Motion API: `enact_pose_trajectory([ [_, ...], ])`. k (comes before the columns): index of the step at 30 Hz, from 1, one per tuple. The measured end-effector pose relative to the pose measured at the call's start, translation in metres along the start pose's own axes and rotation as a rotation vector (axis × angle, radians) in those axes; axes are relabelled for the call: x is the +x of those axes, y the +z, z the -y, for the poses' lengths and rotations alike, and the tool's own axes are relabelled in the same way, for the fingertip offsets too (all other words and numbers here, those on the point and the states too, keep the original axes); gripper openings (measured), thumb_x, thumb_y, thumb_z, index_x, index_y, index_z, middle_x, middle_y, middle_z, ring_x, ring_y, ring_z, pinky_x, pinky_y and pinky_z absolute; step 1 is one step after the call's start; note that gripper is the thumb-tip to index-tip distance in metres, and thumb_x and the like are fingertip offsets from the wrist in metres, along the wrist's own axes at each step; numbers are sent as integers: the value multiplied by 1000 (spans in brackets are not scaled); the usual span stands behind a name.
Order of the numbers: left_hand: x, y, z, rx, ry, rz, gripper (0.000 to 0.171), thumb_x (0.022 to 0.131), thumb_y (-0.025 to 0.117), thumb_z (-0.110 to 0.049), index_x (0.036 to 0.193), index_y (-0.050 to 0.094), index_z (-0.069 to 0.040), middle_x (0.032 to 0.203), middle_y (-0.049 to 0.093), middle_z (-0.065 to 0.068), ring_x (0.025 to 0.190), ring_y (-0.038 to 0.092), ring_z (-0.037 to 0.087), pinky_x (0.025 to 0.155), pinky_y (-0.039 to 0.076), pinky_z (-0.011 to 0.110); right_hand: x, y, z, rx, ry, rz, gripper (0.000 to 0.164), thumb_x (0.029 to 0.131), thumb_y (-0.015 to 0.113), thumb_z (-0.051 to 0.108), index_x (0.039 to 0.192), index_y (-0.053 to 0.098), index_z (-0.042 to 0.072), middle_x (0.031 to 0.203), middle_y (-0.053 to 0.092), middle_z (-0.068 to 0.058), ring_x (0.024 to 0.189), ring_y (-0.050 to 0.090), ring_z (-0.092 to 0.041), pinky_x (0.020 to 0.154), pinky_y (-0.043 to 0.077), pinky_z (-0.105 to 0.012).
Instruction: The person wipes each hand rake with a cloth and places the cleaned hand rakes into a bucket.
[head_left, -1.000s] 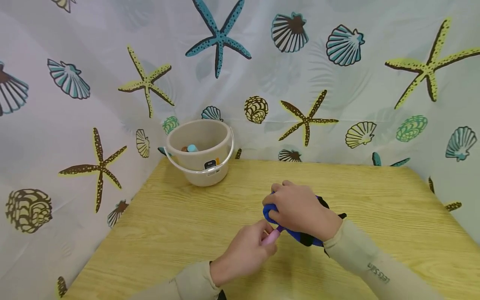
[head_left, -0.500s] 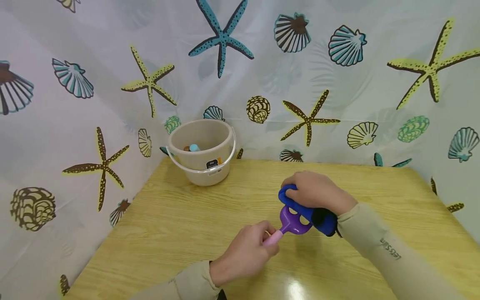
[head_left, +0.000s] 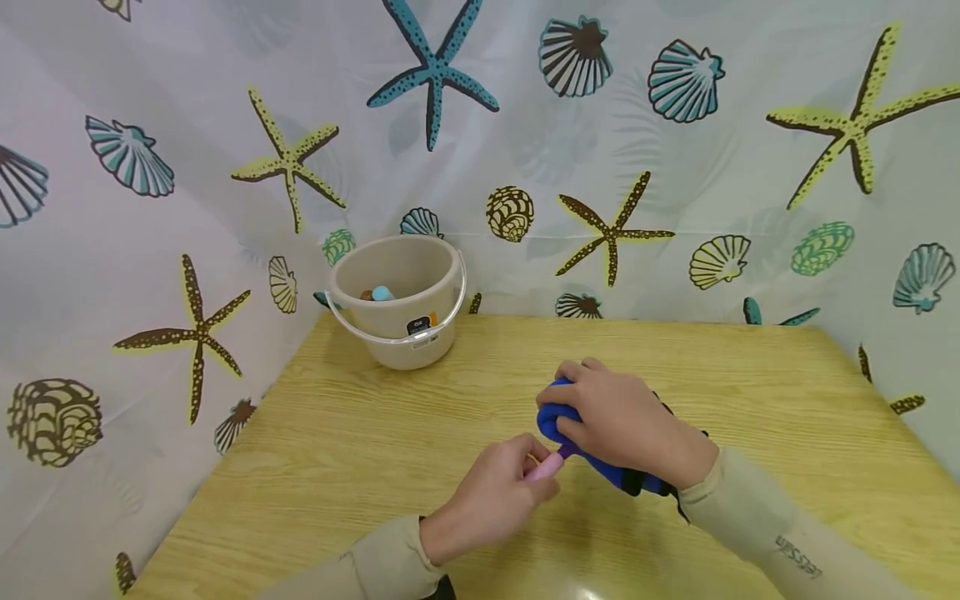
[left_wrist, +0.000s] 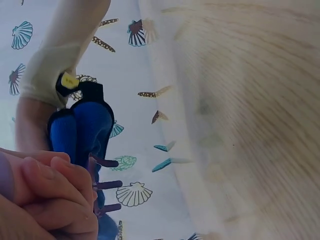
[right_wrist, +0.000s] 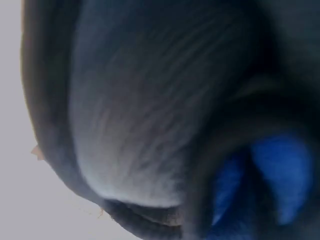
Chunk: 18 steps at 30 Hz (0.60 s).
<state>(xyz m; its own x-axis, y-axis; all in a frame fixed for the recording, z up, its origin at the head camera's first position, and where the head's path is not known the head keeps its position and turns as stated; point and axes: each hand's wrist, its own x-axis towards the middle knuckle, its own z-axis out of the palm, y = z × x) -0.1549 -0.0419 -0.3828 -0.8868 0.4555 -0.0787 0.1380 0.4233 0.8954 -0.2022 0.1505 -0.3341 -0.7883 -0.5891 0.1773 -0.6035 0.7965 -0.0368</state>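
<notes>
In the head view my left hand grips the pink handle of a small purple toy rake. Its purple head is mostly covered there by my right hand and a blue cloth with black trim. That hand holds the cloth over the rake's head, fingers curled round it. From the left wrist, several purple prongs stick out below the blue cloth, beyond the curled fingers of my left hand. Dark, blurred folds of cloth fill most of the right wrist view.
A beige bucket with a clear handle stands at the back left of the wood-grain table. Inside it show a light blue thing and a brown one. A curtain printed with shells and starfish surrounds the table.
Half a second ago the right hand and cloth were farther right and the purple head showed. They have moved back left over it, much as a second ago. The left hand hardly moved.
</notes>
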Motion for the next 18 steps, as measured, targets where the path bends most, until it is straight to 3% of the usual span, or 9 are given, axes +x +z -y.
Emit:
enact_pose_trajectory([
  [7,-4,1,-1,15,19,-16,20,91,69,-20,107,64,-8,74,62,-3,55,50,8,46,40,23,11,-3,-35,166,220,111,30,100,56,25,125,70,16,108,67,-6,81,58,-19,66,51,-35],
  [13,-4,-1,3,1,27,-31,19,94,67,-20,109,64,-9,73,60,-3,54,49,8,45,39,24,8,-5,-47,321,356,149,34,103,46,23,127,66,9,99,67,-7,78,58,-21,67,47,-33],
  [16,-5,-3,6,9,30,-43,20,94,66,-21,111,64,-9,74,60,-3,54,49,8,45,39,24,2,-4,-44,300,385,109,35,102,47,23,127,66,8,100,68,-9,77,59,-22,64,47,-34],
  [18,-4,-4,7,8,24,-50,21,95,66,-22,111,63,-9,75,61,-3,55,49,8,45,40,24,-3,-1,-37,222,355,46,34,100,52,24,126,67,8,103,69,-11,77,60,-22,64,52,-36],
])
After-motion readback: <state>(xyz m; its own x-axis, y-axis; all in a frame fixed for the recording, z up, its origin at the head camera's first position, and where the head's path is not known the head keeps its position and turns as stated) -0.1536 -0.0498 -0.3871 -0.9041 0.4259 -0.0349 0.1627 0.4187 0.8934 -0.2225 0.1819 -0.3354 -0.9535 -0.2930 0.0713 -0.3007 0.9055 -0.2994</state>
